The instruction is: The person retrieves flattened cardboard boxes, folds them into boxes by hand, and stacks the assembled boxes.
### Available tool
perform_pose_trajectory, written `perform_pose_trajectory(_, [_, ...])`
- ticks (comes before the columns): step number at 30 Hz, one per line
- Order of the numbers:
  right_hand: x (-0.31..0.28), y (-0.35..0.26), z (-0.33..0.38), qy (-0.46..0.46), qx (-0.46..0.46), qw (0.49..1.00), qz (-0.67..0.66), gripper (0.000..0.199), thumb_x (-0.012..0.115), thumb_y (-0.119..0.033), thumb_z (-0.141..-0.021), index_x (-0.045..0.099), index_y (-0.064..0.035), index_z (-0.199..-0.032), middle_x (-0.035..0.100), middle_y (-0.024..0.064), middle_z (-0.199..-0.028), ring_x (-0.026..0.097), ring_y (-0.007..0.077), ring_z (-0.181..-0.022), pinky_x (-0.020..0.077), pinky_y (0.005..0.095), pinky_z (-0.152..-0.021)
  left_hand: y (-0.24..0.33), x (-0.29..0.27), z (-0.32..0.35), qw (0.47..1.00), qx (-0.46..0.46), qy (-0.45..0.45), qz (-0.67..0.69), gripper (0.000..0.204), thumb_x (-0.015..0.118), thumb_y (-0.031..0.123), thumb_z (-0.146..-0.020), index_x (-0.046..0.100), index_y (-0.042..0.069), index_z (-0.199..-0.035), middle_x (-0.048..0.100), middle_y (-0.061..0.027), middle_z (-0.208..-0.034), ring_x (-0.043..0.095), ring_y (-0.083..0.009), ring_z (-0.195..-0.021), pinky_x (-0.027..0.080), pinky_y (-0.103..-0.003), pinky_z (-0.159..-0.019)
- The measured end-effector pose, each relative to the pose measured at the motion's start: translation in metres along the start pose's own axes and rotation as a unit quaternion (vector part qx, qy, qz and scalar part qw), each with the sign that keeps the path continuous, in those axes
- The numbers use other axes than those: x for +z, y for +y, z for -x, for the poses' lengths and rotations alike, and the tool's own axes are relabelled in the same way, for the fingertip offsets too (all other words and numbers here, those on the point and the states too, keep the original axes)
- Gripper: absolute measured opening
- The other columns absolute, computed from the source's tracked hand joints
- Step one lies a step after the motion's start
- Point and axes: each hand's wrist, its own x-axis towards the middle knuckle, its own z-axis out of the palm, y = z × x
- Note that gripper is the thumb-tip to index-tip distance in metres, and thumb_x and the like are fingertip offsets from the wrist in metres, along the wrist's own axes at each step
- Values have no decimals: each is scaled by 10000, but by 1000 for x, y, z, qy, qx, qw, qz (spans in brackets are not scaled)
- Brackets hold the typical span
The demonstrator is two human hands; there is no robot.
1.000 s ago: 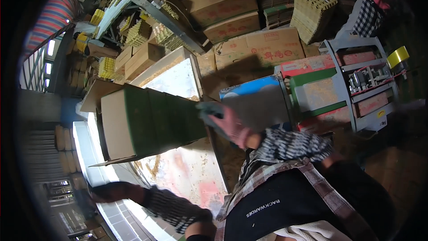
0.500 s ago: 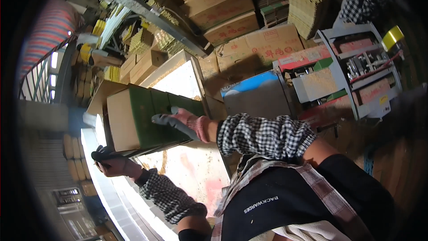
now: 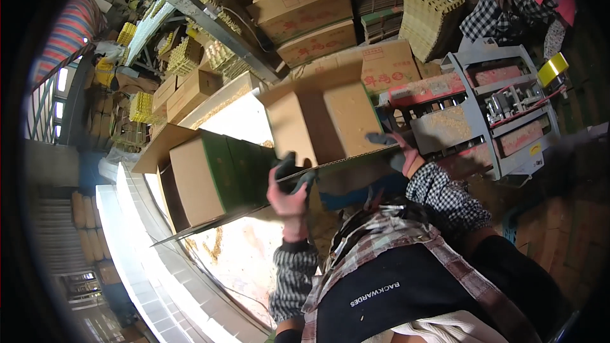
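I hold a plain brown cardboard box (image 3: 324, 121) with its flaps open, in the middle of the view. My left hand (image 3: 289, 189) grips its lower left corner from below. At the box's lower right edge is my right hand (image 3: 401, 150), with the fingers curled around that edge. Both sleeves are checked. Just left of the held box, a second cardboard box with green sides (image 3: 213, 178) lies on a pale, speckled work surface (image 3: 241, 260), its flaps open to the left.
Stacked cardboard boxes (image 3: 305, 9) and piles of yellowish pulp trays (image 3: 435, 16) fill the back. A grey metal machine (image 3: 502, 108) with a yellow tape roll (image 3: 551, 68) stands at right. Another person in checked clothes (image 3: 508, 6) is at the top right. White rails (image 3: 146, 260) curve along the lower left.
Half a second ago both hands were on the green-sided box. That box now rests at left, and both hands have shifted right onto the plain brown box.
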Motion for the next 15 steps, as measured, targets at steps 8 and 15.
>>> perform_pose_trajectory(8, [20, -38, -60, 327, -212, 889, 239, 559, 678, -193, -773, 496, -87, -1291, 560, 138, -1216, 524, 270, -1147, 422, 371, -944, -224, 43, 21, 842, -231, 11, -488, 798, 769, 277, -711, 371, 71, -1371, 499, -166, -1301, 471, -305, -1204, 363, -453, -1024])
perform_pose_trajectory(15, [15, 40, 7, 84, -105, 752, 646, 658, 684, -259, -729, 438, -78, -1312, 406, 171, -1337, 375, 379, -1243, 309, 436, -1063, -251, 86, 37, 964, -259, -44, -40, 745, 706, 288, -787, 338, 49, -1389, 480, -172, -1320, 477, -295, -1193, 376, -409, -1018])
